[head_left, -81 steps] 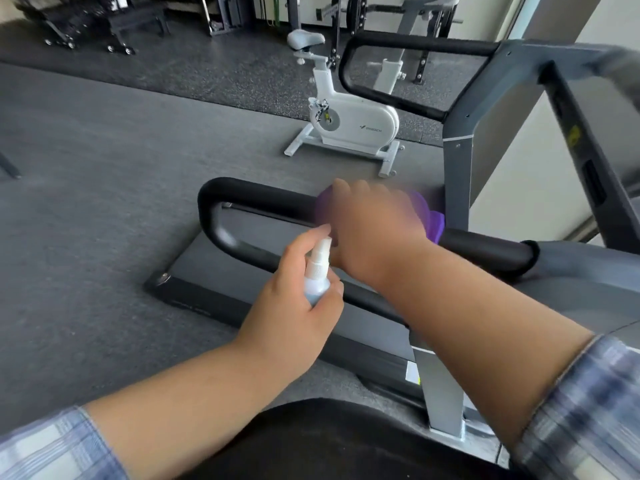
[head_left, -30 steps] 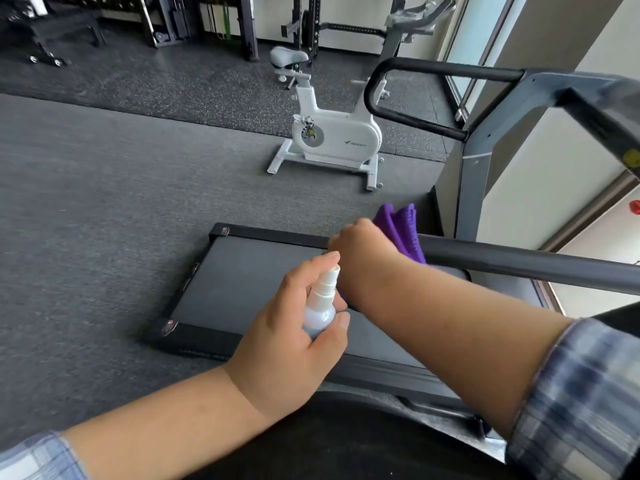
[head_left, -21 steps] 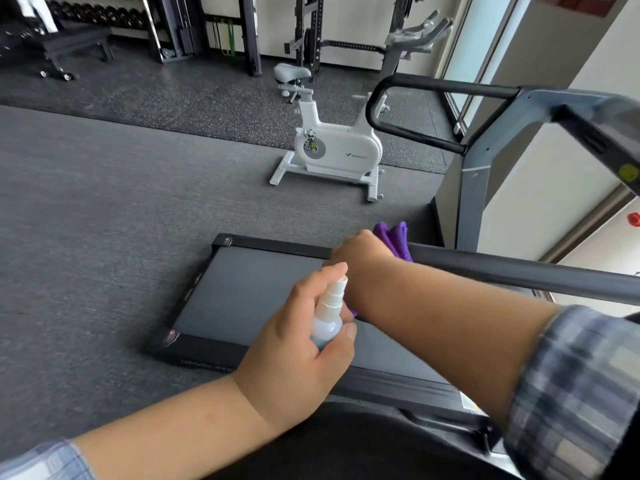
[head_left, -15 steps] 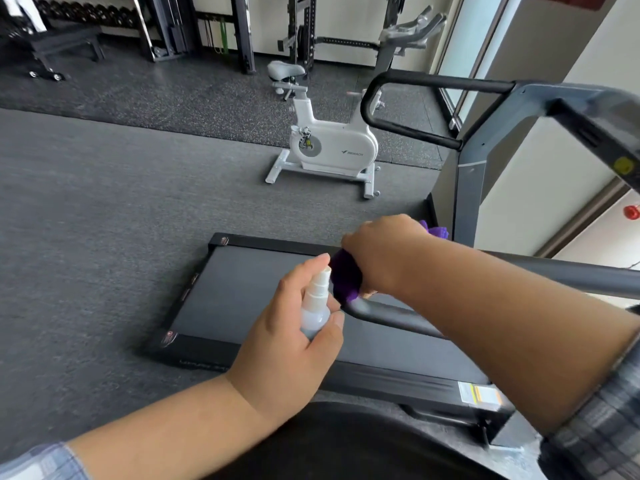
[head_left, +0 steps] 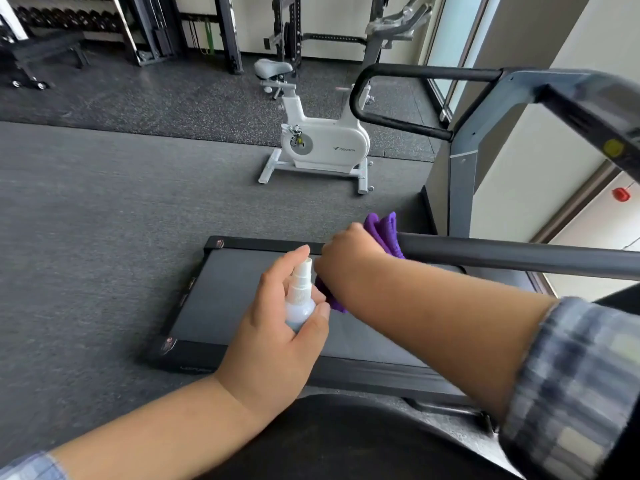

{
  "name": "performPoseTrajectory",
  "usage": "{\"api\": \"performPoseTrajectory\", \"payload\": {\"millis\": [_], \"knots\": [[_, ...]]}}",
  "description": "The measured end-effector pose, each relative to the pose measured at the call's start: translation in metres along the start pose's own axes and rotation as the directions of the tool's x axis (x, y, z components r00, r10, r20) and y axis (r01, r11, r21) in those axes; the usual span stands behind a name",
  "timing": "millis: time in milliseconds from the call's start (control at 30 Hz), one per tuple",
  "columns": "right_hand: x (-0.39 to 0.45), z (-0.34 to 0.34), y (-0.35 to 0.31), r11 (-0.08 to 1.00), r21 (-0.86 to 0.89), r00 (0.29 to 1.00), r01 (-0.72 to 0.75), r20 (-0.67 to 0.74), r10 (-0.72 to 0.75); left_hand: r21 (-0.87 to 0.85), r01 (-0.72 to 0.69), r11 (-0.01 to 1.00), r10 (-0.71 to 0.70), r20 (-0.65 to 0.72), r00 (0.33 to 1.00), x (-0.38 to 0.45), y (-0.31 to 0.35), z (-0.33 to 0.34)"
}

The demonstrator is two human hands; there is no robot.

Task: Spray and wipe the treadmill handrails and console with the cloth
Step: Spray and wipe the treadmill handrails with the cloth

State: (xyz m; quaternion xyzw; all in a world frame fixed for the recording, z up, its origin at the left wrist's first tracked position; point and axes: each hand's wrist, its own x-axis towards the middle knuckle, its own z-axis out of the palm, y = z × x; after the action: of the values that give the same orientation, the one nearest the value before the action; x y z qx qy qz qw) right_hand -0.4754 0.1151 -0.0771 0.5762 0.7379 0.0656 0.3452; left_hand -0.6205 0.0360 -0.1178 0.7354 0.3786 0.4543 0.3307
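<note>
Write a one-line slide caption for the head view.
Right hand wipes handrail with purple cloth; left hand holds spray bottle.

Left hand (head_left: 277,327) is curled round a little spray bottle (head_left: 300,299), index finger perched on the nozzle top, thumb wrapped along the bottle's near side. Left forearm comes in from the bottom-left, bare up to a plaid cuff. Right hand (head_left: 346,252) sits just past that grip, knuckles up, fingers clenched on a purple cloth (head_left: 382,230) that's bunched around the handrail (head_left: 502,254). Right forearm crosses in from the right, plaid sleeve pushed back.
</note>
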Motion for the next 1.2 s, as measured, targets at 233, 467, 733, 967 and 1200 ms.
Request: {"api": "performPoseTrajectory", "payload": {"millis": [233,467,733,967,1200], "knots": [[-0.043,0.000,0.039,0.973,0.193,0.975,-0.122,-0.162,0.155,-0.015,-0.003,1.000,0.004,0.037,0.999,-0.001,-0.007,-0.003],[-0.009,0.010,0.002,0.981,-0.156,0.983,-0.113,-0.163,0.087,-0.009,0.029,1.000,-0.029,0.035,0.999,-0.002,-0.011,-0.001],[0.014,0.023,-0.024,0.949,-0.310,0.996,-0.059,-0.086,0.033,-0.015,-0.007,1.000,0.008,0.091,0.996,-0.003,-0.007,0.011],[0.003,0.025,-0.024,0.964,-0.255,0.989,-0.077,-0.141,0.042,0.001,-0.042,0.999,0.042,0.072,0.996,-0.002,-0.003,0.013],[-0.004,0.024,-0.016,0.995,-0.080,0.959,-0.051,-0.281,0.027,0.054,-0.064,0.996,0.062,0.045,0.997,0.001,-0.002,0.008]]}}
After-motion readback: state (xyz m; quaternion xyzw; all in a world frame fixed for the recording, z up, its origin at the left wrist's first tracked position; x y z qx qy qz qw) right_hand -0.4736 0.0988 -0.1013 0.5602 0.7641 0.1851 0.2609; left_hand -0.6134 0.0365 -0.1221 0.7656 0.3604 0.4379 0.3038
